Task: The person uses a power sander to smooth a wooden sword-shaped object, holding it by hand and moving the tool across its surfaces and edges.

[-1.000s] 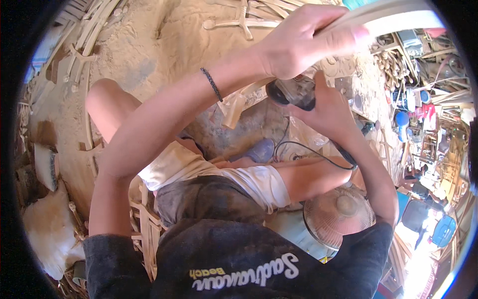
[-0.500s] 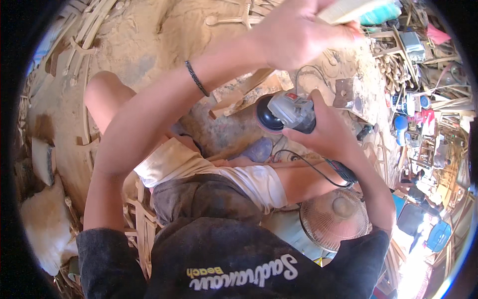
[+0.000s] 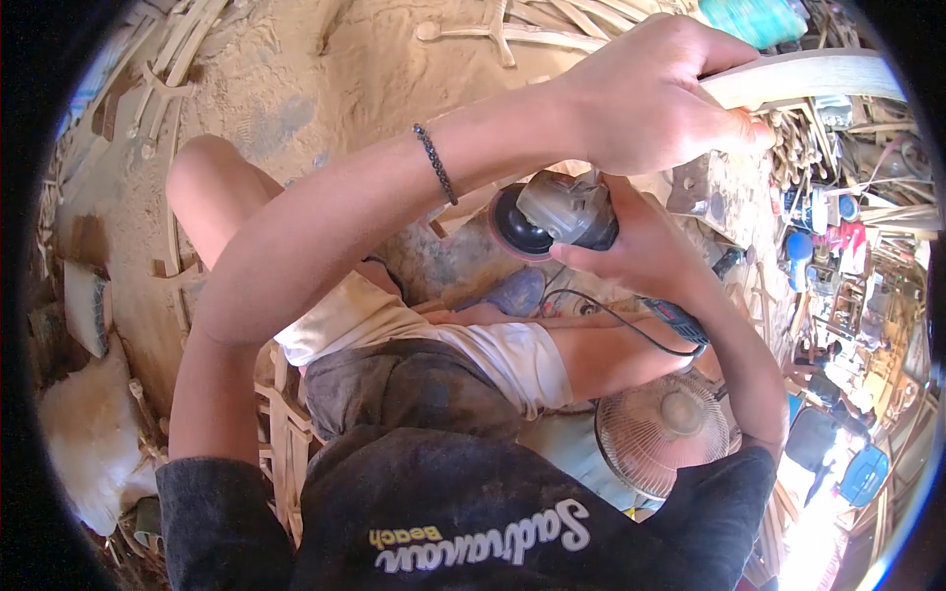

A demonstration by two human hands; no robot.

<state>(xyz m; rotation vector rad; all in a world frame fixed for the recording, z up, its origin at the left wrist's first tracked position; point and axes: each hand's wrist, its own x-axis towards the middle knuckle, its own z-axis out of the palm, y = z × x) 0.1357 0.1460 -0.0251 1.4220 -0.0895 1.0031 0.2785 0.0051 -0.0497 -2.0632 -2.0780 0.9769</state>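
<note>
My left arm, with a dark braided band at the wrist, reaches across to the right. My left hand is closed around one end of a pale, curved wooden piece, which extends toward the right rim; its gripped end is hidden in the fist. Just below, my right hand grips the body of a grey angle grinder. A round black disc pad on it points left, apart from the wood. The grinder's dark cable loops back by my right forearm. Whether the disc spins cannot be told.
A fan with a round cage stands by my right leg. Cross-shaped wooden pieces lie on the sandy ground ahead. Piled wood sticks and blue containers stand to the right. A white sack is at the left.
My left hand has come nearer and to the right with the wooden piece, which now points right. The grinder in my right hand has shifted slightly left and away.
</note>
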